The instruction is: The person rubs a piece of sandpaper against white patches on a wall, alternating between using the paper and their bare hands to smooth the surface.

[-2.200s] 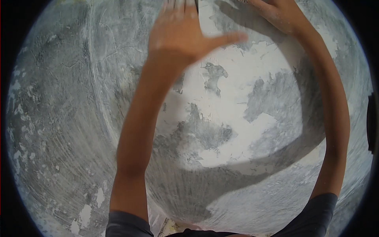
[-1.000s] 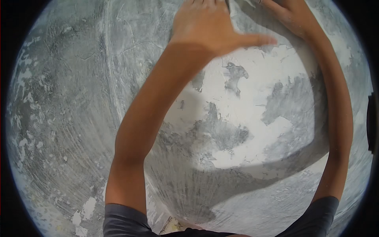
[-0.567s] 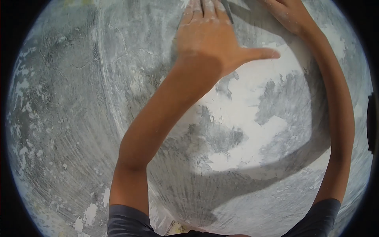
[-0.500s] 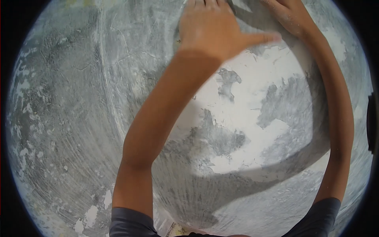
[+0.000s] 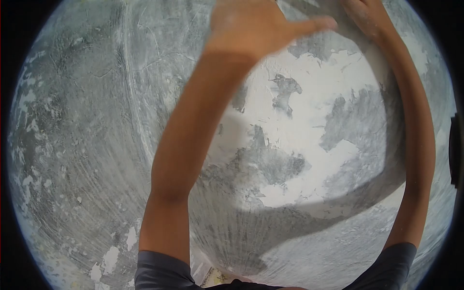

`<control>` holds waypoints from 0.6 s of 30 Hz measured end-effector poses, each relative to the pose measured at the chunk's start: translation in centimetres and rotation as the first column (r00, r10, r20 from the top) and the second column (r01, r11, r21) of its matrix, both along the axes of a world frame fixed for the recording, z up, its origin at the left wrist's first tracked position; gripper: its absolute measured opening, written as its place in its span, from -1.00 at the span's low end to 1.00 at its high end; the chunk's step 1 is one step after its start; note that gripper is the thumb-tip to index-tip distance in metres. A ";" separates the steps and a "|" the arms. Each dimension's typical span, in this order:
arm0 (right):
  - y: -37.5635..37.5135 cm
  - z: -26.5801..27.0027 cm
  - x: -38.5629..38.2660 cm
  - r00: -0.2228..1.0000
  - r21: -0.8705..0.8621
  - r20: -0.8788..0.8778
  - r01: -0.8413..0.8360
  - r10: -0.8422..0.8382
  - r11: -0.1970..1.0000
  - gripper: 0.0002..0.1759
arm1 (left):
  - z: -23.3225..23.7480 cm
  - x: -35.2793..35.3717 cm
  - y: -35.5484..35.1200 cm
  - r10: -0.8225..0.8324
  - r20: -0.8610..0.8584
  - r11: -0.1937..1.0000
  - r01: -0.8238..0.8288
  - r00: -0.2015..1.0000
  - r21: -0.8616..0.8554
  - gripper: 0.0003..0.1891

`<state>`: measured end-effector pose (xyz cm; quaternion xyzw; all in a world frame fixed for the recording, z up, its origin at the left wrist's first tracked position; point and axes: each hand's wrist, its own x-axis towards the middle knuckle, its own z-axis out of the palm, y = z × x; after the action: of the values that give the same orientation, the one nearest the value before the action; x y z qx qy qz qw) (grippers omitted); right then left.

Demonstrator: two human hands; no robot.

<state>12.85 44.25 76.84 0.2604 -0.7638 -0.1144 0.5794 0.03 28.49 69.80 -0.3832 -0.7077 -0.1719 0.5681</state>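
My left hand [image 5: 249,24] is at the top of the view, back towards me, over a grey and white patchy wall [image 5: 285,130]. Its thumb sticks out to the right, apart from the palm, while the other fingers run past the upper edge. No held thing shows in it. At the upper right is my right hand [image 5: 369,19], raised near the same surface; its fingers are mostly cut off, so their grip is hidden. White filler-like patches [image 5: 309,121] with ragged edges lie below and between the hands.
A pale vertical ridge [image 5: 129,87] runs down the wall on the left. Shadows of my arms fall across the surface [image 5: 309,217]. A dark object [image 5: 454,150] stands at the far right edge. Near the bottom, a small yellowish speckled area [image 5: 215,278] shows.
My left hand has moved up and slightly left, so its fingers have left the view. The right hand has shifted a little to the right. The wall appears slightly shifted.
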 end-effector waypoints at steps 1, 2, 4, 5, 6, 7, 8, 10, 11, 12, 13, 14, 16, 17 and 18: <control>-0.2 -0.3 0.0 1.000 -0.007 0.005 0.000 0.000 1.000 -0.37 | 1.1 -0.4 -0.7 -0.037 0.082 0.999 0.040 0.996 -0.034 0.34; -0.4 -0.7 0.3 1.000 0.019 -0.009 0.001 -0.001 1.000 -0.37 | 0.8 -0.2 -0.7 -0.057 0.124 0.997 0.064 0.991 -0.053 0.36; -0.3 -0.9 0.5 1.000 0.038 -0.022 0.008 -0.007 0.999 -0.36 | -1.6 0.5 0.0 0.030 0.083 0.998 -0.025 0.996 -0.058 0.39; 0.8 -0.1 0.1 1.000 0.058 -0.019 0.003 -0.002 0.998 -0.35 | -3.2 1.0 -0.1 0.082 0.037 0.996 -0.080 0.996 -0.046 0.39; 1.1 0.2 -0.1 1.000 0.081 -0.020 -0.005 0.006 0.997 -0.35 | -4.8 1.7 -0.1 0.135 -0.007 0.990 -0.135 0.991 -0.030 0.40; 1.3 0.2 0.0 0.999 0.082 -0.031 -0.003 0.005 0.997 -0.35 | -6.0 2.2 -0.5 0.063 -0.086 0.998 -0.064 0.994 -0.006 0.38; 1.1 0.2 0.0 0.999 0.081 -0.028 0.025 -0.023 0.996 -0.35 | -5.5 2.0 -0.7 0.026 -0.127 1.000 -0.025 0.992 0.009 0.37; 0.6 0.5 0.3 0.998 0.090 -0.028 0.053 -0.050 0.995 -0.35 | -2.5 0.9 -1.3 0.002 -0.009 1.000 -0.002 1.000 -0.018 0.37; 0.5 0.3 0.4 0.998 0.079 -0.027 0.065 -0.063 0.995 -0.35 | -1.9 0.8 -1.3 0.009 0.073 0.999 -0.006 0.997 -0.043 0.38; 0.5 0.2 0.5 0.997 0.069 -0.025 0.078 -0.077 0.995 -0.35 | -1.4 0.6 -1.3 0.021 0.153 0.998 -0.011 0.988 -0.067 0.38; 0.5 0.4 0.4 0.997 0.072 -0.026 0.078 -0.077 0.994 -0.35 | -2.0 0.8 -0.7 0.015 0.041 1.000 -0.015 0.999 -0.007 0.34; 0.8 0.5 0.1 0.998 0.073 -0.020 0.052 -0.051 0.996 -0.34 | -2.7 1.0 -0.1 0.017 -0.073 0.999 -0.013 0.997 0.050 0.30; 0.4 0.3 0.4 1.000 0.077 -0.015 0.025 -0.024 0.997 -0.34 | -3.5 -0.3 0.7 0.027 -0.188 0.994 -0.006 0.982 0.109 0.25; -0.4 -0.1 1.3 0.996 0.105 -0.017 0.094 -0.093 0.990 -0.34 | -3.6 -1.8 0.9 0.037 -0.334 0.984 0.023 0.942 0.174 0.20; -0.9 -0.4 1.7 0.987 0.131 -0.016 0.163 -0.162 0.978 -0.34 | -2.5 -1.8 -0.5 0.045 -0.401 0.978 0.041 0.915 0.203 0.18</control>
<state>14.58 43.36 76.44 0.2343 -0.7718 -0.2123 0.5516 -1.74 27.96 67.29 -0.3484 -0.5540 -0.1614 0.7387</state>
